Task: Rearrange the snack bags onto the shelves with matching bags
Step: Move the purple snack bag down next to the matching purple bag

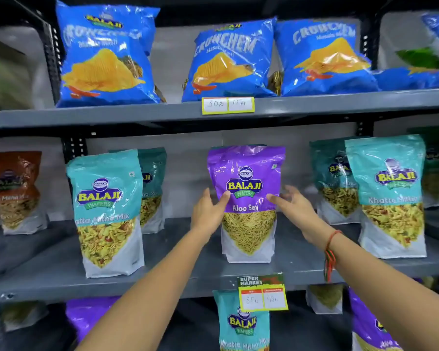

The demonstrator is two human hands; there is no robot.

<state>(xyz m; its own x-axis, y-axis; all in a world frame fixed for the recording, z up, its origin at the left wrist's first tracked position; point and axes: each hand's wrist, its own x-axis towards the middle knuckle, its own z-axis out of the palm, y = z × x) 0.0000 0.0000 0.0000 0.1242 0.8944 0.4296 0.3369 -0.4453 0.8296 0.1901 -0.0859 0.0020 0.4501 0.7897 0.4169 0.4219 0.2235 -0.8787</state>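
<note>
The far left of the view was smeared by blur, and a brown pouch (15, 191) at the left end of the middle shelf (48, 269) was hard to read. Behind the front teal Khatta Mitha Mix pouch (107, 211) a second teal pouch (153, 183) showed only its right part; on the right, another front teal pouch (390, 196) covered part of one standing behind it (332, 178). The bottom shelf was cut off by the frame and by the forearms: a teal pouch (243, 325) stood there, half hidden by a price tag (262, 292), with purple pouches at the left (86, 315) and lower right (370, 328) only partly seen.

The purple Aloo Sev pouch (247, 198) stood upright at the middle of the middle shelf, between the teal groups, its clear window showing thin yellow strands. The left hand (208, 214) lay against its left edge, thumb on the front and fingers spread loosely. The right hand (294, 206) was at its right edge, thumb tip touching the front, fingers open and curled behind; whether they pressed the back could not be told. A red thread band (331, 247) circled the right wrist.

On the top shelf (137, 115) three blue Crunchem bags (104, 59) leaned upright, above a yellow-edged price label (228, 105). Bare shelf lay open on both sides of the purple pouch and in front of it to the shelf edge.
</note>
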